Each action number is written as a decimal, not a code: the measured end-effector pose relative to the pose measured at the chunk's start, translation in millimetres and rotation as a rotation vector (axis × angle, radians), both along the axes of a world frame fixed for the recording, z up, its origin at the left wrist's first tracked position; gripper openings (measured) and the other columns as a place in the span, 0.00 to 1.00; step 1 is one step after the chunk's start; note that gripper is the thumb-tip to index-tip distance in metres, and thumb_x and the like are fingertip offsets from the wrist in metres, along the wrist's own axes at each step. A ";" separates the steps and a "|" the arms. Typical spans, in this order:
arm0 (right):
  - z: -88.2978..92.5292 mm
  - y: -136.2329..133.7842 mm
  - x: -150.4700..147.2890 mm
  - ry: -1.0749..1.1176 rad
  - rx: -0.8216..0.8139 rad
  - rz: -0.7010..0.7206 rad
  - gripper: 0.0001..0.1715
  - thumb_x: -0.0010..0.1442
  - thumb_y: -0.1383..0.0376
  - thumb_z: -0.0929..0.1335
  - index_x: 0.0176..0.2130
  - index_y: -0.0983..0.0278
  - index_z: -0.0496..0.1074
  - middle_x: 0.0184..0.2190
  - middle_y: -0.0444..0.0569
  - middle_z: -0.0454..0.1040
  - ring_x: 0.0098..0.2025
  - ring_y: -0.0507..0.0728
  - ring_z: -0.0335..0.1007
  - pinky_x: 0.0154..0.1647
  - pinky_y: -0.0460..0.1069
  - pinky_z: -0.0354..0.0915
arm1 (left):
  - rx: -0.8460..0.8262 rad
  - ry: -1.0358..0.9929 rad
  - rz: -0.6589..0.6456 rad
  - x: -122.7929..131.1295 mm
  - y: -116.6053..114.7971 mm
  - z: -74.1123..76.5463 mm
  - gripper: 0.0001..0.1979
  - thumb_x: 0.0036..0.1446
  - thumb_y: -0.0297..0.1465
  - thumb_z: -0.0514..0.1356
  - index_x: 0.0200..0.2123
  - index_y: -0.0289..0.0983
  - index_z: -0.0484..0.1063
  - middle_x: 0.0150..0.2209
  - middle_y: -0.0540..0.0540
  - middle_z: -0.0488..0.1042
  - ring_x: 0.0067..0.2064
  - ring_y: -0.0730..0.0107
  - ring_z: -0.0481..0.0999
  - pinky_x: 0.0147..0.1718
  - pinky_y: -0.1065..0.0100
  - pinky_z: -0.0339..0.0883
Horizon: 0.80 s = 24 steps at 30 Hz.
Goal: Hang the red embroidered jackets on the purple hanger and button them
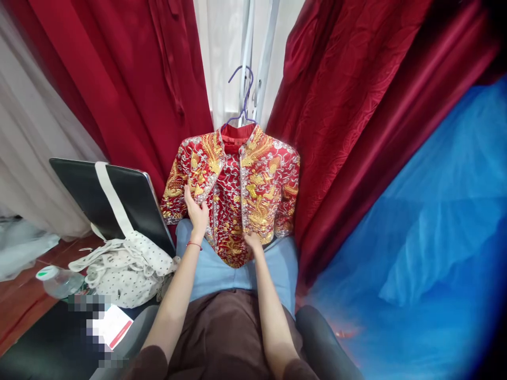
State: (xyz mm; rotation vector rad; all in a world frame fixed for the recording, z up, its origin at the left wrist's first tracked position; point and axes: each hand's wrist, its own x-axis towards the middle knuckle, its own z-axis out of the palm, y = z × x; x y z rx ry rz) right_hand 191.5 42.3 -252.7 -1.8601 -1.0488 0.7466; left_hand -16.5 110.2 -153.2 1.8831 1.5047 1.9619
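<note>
A red jacket (261, 195) with gold and silver embroidery hangs on a purple wire hanger (246, 105), its lower part resting over my knees. Its front is parted, showing a patterned red inside layer. My left hand (197, 211) holds the edge of the left front panel, which is folded back, thumb and fingers closed on it. Near the hem of the right front panel, my right hand (252, 241) pinches the jacket's edge. Both hands are in contact with the fabric.
Dark red curtains (340, 132) flank a white metal frame (259, 79). At the left are a black chair back (119, 200), a dotted white cloth bag (122, 272), a clear bottle (61, 281) and a white card (113, 324). Blue tulle (428, 227) spreads at the right.
</note>
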 end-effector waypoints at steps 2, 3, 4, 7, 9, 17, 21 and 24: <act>28.1 1.6 1.4 -0.068 0.024 -0.001 0.11 0.54 0.60 0.69 0.23 0.61 0.69 0.22 0.50 0.74 0.32 0.60 0.75 0.39 0.51 0.68 | -0.051 -0.075 0.055 -4.7 1.7 0.6 0.39 0.55 0.22 0.55 0.69 0.32 0.47 0.70 0.31 0.50 0.72 0.55 0.50 0.71 0.53 0.46; 44.4 1.7 3.5 -0.108 0.065 -0.016 0.10 0.56 0.59 0.67 0.27 0.62 0.70 0.27 0.52 0.76 0.36 0.60 0.75 0.43 0.52 0.67 | -0.075 -0.083 0.060 -7.9 3.5 3.1 0.37 0.56 0.23 0.55 0.68 0.31 0.49 0.69 0.31 0.53 0.71 0.54 0.53 0.70 0.53 0.48; 61.9 1.3 5.9 -0.151 0.120 -0.034 0.10 0.59 0.58 0.66 0.31 0.62 0.71 0.33 0.53 0.77 0.40 0.60 0.74 0.46 0.52 0.66 | -0.094 -0.073 0.057 -11.7 5.5 7.2 0.34 0.57 0.24 0.55 0.67 0.31 0.53 0.67 0.31 0.57 0.70 0.54 0.56 0.69 0.53 0.50; 118.5 -0.1 10.6 -0.384 0.405 -0.124 0.15 0.63 0.56 0.62 0.42 0.63 0.71 0.41 0.56 0.75 0.43 0.60 0.71 0.50 0.55 0.66 | -0.101 0.030 0.067 -23.8 9.4 28.5 0.26 0.59 0.30 0.56 0.61 0.32 0.62 0.61 0.32 0.64 0.65 0.54 0.64 0.65 0.56 0.57; 156.8 2.5 9.1 -0.551 0.542 -0.192 0.22 0.64 0.54 0.61 0.48 0.66 0.70 0.46 0.61 0.72 0.48 0.64 0.69 0.52 0.59 0.65 | -0.114 0.124 0.112 -30.9 9.7 48.5 0.24 0.60 0.36 0.57 0.57 0.33 0.66 0.59 0.31 0.66 0.64 0.51 0.65 0.63 0.55 0.59; 256.0 61.6 12.2 -1.063 0.665 0.003 0.46 0.67 0.43 0.54 0.70 0.69 0.49 0.69 0.70 0.49 0.71 0.76 0.37 0.64 0.77 0.39 | -0.787 0.307 -0.066 -54.6 28.0 123.5 0.18 0.58 0.44 0.55 0.29 0.37 0.75 0.30 0.33 0.79 0.49 0.36 0.78 0.50 0.45 0.68; 264.8 82.0 36.7 -1.184 0.677 0.074 0.45 0.67 0.43 0.53 0.70 0.68 0.50 0.67 0.68 0.54 0.70 0.74 0.43 0.65 0.76 0.36 | -0.869 -0.169 -0.319 -61.7 34.7 141.6 0.16 0.63 0.35 0.50 0.29 0.34 0.72 0.17 0.40 0.72 0.36 0.48 0.83 0.42 0.53 0.75; 271.3 86.6 51.6 -1.215 0.689 0.090 0.45 0.67 0.42 0.54 0.68 0.69 0.54 0.65 0.69 0.58 0.66 0.73 0.49 0.65 0.73 0.41 | -0.612 -0.512 -0.366 -66.7 48.3 161.8 0.15 0.64 0.27 0.45 0.41 0.28 0.71 0.21 0.42 0.74 0.36 0.59 0.83 0.45 0.58 0.76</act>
